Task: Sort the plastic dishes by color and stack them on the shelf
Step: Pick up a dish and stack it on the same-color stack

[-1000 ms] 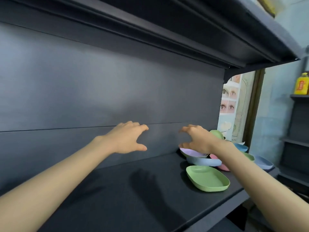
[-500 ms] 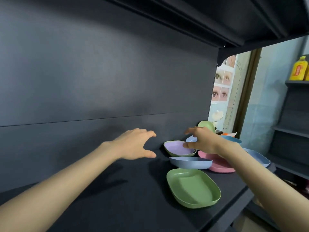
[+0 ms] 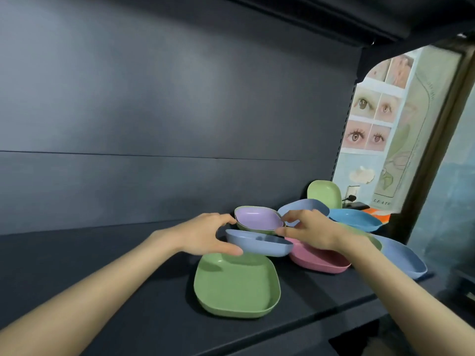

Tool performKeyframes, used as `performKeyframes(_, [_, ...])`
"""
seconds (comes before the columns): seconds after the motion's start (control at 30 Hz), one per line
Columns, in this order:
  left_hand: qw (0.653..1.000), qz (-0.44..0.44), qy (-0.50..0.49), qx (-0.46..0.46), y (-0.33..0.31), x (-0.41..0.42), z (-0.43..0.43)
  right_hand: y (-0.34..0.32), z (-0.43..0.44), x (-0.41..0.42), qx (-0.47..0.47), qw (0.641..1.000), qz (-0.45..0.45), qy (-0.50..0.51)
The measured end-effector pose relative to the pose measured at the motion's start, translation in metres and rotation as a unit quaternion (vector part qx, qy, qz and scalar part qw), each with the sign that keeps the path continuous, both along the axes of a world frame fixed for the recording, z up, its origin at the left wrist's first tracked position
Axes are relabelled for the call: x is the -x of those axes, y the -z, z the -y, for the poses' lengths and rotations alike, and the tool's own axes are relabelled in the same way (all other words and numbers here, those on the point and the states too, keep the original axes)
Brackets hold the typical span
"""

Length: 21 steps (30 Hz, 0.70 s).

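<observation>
- The dark shelf (image 3: pixel 128 291) carries all the plastic dishes, bunched toward its right end. They are shallow, matte, pastel, with rounded corners.
- A poster (image 3: pixel 372 119) beyond the shelf end shows four close-up eye pictures. Lower down only the letters "LEAT" can be read.
- Green dishes: two in plain sight. The front green dish (image 3: pixel 236 286) lies flat and the back green dish (image 3: pixel 323 191) leans upright. A green sliver shows under the right wrist.
- Grey-blue dishes: three. The near grey-blue dish (image 3: pixel 259 244) overlaps the front green one.
- One pink dish (image 3: pixel 318 260), one bright blue dish (image 3: pixel 354 219), and one lilac dish (image 3: pixel 258 218) with a green edge around its rim.
- The right hand (image 3: pixel 311 229) pinches the lilac dish's right rim between thumb and forefinger.
- The left hand (image 3: pixel 203 236) is curved. Its fingertip is at the lilac rim and its thumb on the near grey-blue dish, but I cannot tell whether it grips.
</observation>
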State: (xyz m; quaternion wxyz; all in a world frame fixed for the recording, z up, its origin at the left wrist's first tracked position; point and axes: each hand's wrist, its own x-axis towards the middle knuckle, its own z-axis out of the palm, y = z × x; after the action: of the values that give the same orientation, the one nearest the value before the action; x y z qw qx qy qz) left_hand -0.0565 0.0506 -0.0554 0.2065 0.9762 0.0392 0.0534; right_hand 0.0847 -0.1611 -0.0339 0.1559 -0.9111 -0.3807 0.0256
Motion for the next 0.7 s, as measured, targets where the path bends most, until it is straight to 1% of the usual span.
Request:
performKeyframes(0.13, [0.997,-0.002,-0.053,0.049,0.012,-0.003,0.015,0.013,0.013,-0.007,-0.035,0.998,-0.039,-0.043])
performKeyframes(0.33, [0.987,0.016,-0.099,0.125,0.022,-0.009,0.027,0.024,0.022,-0.016,-0.074,0.992,-0.058,-0.087])
performKeyframes(0.53, [0.965,0.069,-0.154,0.2,0.029,-0.011,0.027,0.033,0.02,-0.017,-0.095,0.987,-0.069,-0.111])
performKeyframes(0.7, [0.948,0.12,-0.177,0.237,0.031,-0.001,0.029,0.035,0.017,-0.016,-0.144,0.981,-0.067,-0.114])
